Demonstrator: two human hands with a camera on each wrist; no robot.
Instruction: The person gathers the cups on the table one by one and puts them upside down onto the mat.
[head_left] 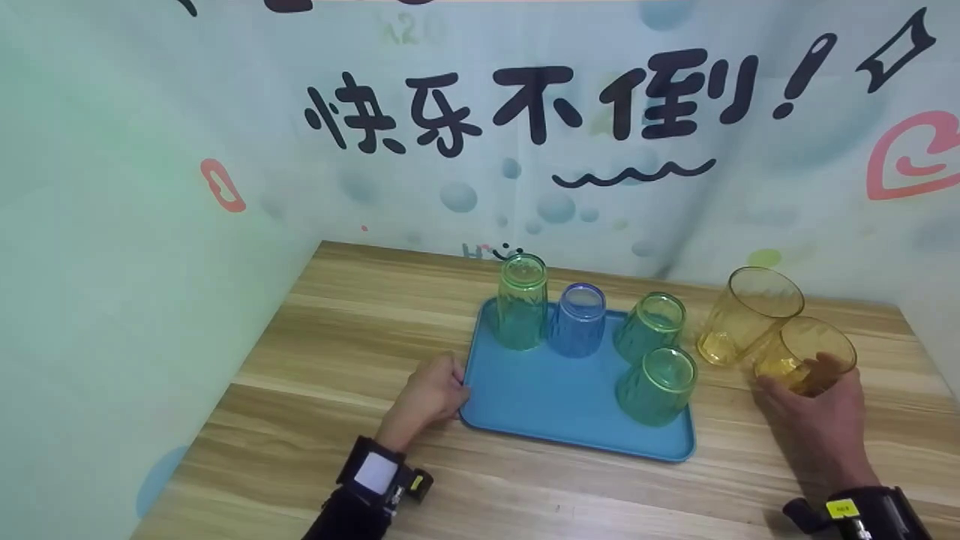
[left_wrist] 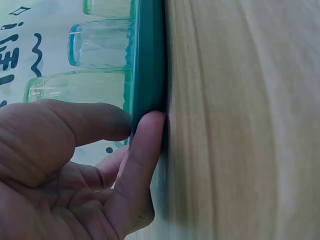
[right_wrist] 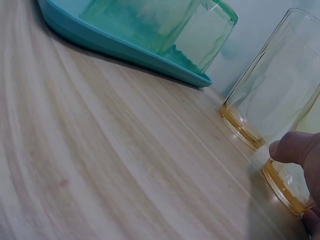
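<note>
My left hand (head_left: 427, 394) pinches the left edge of a blue tray (head_left: 540, 397); the left wrist view shows thumb and finger on its rim. On the tray, a tall green glass (head_left: 523, 315), a blue glass (head_left: 577, 326) and two shorter green glasses, one behind (head_left: 649, 322) and one in front (head_left: 656, 390), appear to stand upside down. To the right of the tray, my right hand (head_left: 829, 424) grips a short amber glass (head_left: 821, 337), upright on the table. Its thumb (right_wrist: 290, 146) lies low on the glass; the other fingers are partly hidden.
A taller amber glass (head_left: 750, 307) stands upright just behind and left of the gripped one. The wood-grain table (head_left: 322, 337) ends at a printed backdrop (head_left: 420, 202) behind the tray. Another sheet (head_left: 112, 262) hangs along the left side.
</note>
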